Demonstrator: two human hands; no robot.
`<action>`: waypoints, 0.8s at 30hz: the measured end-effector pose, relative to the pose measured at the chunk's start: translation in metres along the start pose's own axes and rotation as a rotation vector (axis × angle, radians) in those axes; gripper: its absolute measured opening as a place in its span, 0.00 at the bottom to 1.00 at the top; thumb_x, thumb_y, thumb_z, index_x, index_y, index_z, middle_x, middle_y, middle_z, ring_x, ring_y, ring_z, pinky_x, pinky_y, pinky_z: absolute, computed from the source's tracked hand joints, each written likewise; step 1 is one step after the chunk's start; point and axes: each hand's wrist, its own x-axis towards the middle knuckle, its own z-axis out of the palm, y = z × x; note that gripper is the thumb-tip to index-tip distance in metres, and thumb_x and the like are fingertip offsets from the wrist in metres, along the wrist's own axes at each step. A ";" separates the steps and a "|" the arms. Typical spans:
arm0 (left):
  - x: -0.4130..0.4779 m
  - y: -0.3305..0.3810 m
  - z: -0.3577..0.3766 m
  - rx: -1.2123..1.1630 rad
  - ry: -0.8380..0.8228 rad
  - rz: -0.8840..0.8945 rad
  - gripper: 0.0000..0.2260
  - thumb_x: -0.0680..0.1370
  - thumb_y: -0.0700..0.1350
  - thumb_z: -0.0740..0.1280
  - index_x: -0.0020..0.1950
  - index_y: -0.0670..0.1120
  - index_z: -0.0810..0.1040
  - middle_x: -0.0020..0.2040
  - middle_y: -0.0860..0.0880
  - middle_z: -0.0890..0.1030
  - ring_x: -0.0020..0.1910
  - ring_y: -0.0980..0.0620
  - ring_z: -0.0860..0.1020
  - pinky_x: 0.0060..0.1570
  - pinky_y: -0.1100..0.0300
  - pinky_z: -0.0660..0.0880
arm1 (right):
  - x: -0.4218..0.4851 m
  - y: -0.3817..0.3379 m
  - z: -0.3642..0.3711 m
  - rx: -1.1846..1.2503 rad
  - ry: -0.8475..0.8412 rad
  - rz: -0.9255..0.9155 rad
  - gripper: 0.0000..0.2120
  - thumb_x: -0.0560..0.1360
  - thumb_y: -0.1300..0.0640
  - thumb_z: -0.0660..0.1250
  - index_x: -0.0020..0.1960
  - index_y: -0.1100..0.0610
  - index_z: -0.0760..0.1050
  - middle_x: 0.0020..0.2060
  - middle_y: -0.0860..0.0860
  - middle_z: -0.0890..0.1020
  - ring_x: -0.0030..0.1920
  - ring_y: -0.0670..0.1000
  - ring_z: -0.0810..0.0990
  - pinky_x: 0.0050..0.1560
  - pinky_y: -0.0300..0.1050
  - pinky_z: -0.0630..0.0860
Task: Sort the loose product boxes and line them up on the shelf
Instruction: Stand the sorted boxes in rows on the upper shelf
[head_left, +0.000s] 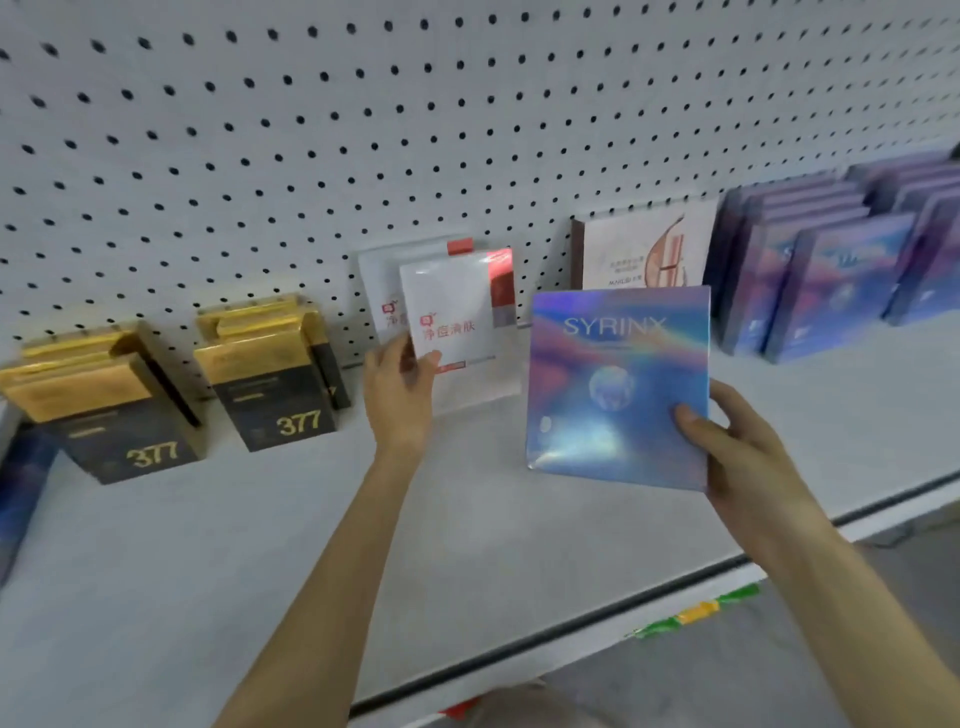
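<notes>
SYRINX box (618, 384) is being pinched by right hand (743, 447) fingers (696, 423) over the shelf (260, 519), partly hiding the beige box (644, 249) behind. White box (457, 322) is being gripped by left hand (400, 395). Gold 377 boxes (275, 374) sitting left, purple boxes (831, 275) far right.

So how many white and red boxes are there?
2: the front box gripped by the left hand, the back box just behind it, near the pegboard. More may be hidden.
</notes>
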 end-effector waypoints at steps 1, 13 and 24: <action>-0.001 0.000 0.002 0.082 0.049 0.019 0.15 0.76 0.46 0.70 0.62 0.46 0.76 0.59 0.46 0.74 0.53 0.51 0.76 0.53 0.57 0.74 | 0.002 0.001 -0.002 0.003 0.004 0.001 0.21 0.66 0.55 0.70 0.59 0.54 0.75 0.48 0.53 0.85 0.46 0.51 0.84 0.42 0.40 0.80; -0.014 0.012 0.032 0.204 0.348 0.030 0.06 0.77 0.43 0.68 0.51 0.45 0.75 0.51 0.48 0.77 0.42 0.50 0.77 0.43 0.56 0.74 | 0.014 0.003 -0.051 0.016 0.066 0.060 0.12 0.75 0.61 0.65 0.56 0.51 0.76 0.47 0.52 0.86 0.46 0.52 0.83 0.48 0.47 0.78; -0.146 0.135 0.218 -0.163 -0.414 -0.008 0.15 0.67 0.57 0.67 0.52 0.57 0.75 0.47 0.59 0.82 0.44 0.56 0.81 0.43 0.66 0.76 | 0.048 -0.022 -0.214 0.113 0.098 0.084 0.15 0.75 0.61 0.66 0.61 0.59 0.74 0.52 0.57 0.84 0.49 0.54 0.83 0.49 0.48 0.79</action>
